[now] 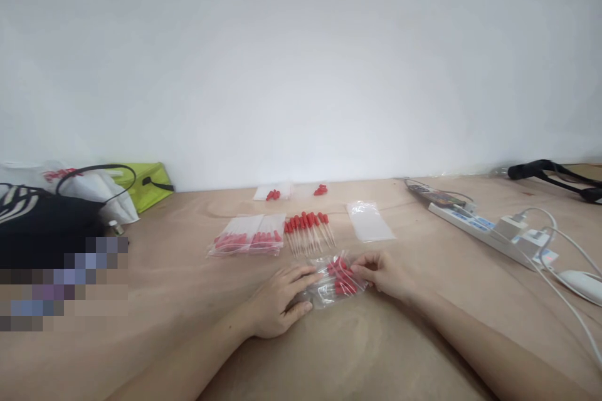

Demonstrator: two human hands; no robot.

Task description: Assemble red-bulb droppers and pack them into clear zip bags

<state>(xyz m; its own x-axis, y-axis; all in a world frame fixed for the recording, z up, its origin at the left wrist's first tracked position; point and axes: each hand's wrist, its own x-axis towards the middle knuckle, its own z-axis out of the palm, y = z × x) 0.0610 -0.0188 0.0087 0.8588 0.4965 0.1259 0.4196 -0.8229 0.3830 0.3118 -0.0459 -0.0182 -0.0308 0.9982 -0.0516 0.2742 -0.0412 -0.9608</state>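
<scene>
Between the two hands, on the table [320, 357], lies a clear bag [322, 299] with red bulbs [345, 288] showing inside. The right hand [363, 267] pinches its right edge between thumb and fingers; the left hand [311, 288] rests its fingertips on the left end, thumb spread well away. Sound handling, it would seem, steadies the left end with light pressure while the right keeps its pinch at the film's margin, off the slender stems, which may be brittle. Just ahead of both hands, red-bulbed droppers [308, 235] lie side by side, near enough that a forward sweep could disturb them. Ahead of the left hand are filled bags [247, 235]; ahead of the right hand, a flat bag [370, 222]. Farther ahead sit two clusters of loose red pieces [273, 195]. Well to the right of the right hand, a power strip [484, 232] and trailing cable [571, 319] limit outward reach.
</scene>
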